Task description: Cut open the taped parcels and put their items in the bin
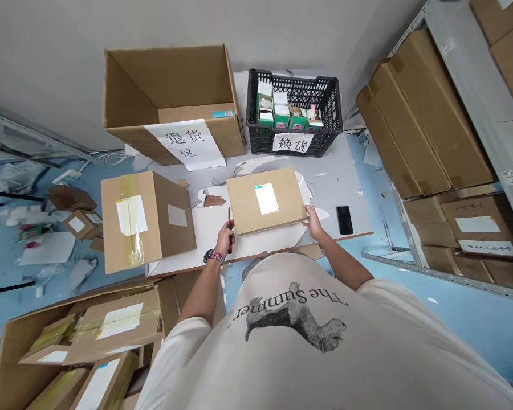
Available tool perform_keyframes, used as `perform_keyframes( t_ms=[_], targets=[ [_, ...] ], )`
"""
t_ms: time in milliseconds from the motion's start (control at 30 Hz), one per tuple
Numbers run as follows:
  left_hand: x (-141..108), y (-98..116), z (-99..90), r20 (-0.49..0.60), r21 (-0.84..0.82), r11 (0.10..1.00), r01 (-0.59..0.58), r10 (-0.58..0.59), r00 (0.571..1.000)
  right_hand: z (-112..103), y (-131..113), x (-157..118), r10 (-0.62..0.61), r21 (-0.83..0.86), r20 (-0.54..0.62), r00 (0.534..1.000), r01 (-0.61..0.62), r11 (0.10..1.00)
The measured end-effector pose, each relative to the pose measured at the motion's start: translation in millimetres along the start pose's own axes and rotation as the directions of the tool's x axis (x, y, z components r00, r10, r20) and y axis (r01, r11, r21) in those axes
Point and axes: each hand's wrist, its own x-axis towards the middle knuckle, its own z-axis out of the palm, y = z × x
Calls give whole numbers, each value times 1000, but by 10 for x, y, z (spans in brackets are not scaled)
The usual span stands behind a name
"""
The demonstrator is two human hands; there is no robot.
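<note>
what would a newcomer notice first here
The big open cardboard carton stands out at the far side, with a paper sign reading 退货区 on its front, beside a black plastic crate of small green-and-white boxes. Nearer, the left hand holds red-handled scissors, and the right hand rests on a flat cardboard parcel.

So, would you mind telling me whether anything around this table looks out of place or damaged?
Yes, torn scraps of brown cardboard and white paper lie loose on the table around the flat carton, like leftover debris. The floor at the left is also littered with paper and packaging.
</note>
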Motion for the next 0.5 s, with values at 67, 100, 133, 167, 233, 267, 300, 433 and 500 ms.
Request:
perform_keyframes(
  t_ms=[67, 100, 133, 167, 233, 267, 300, 433, 500],
  targets=[
    [48, 64, -47, -19, 24, 1000, 11, -11, 1000, -37, -70, 72, -52, -136, 32, 998, 56, 989],
    [84, 123, -47, -40, 63, 998, -2, 5, 999, -48, -138, 137, -83, -181, 80, 993, 96, 979],
    [127, 195, -32, -63, 105, 994, -22, 29, 998, -50, -221, 216, -101, -201, 140, 985, 129, 971],
    [174, 275, -4, -81, 141, 989, -44, 56, 995, -45, -312, 303, -100, -192, 207, 973, 141, 971],
    [264, 436, 76, -94, 166, 983, -80, 97, 991, -22, -493, 474, -68, -140, 316, 946, 117, 983],
    [300, 506, 116, -90, 159, 983, -96, 111, 990, -10, -569, 544, -51, -119, 344, 937, 98, 988],
    [325, 563, 150, -80, 146, 983, -115, 128, 989, -3, -626, 594, -38, -107, 358, 933, 81, 991],
    [285, 627, 196, -25, 93, 975, -200, 203, 979, -54, -651, 557, -73, -72, 363, 929, 106, 992],
    [200, 584, 187, -11, 81, 973, -218, 220, 975, -105, -577, 419, -120, -39, 366, 923, 144, 989]
  ],
)
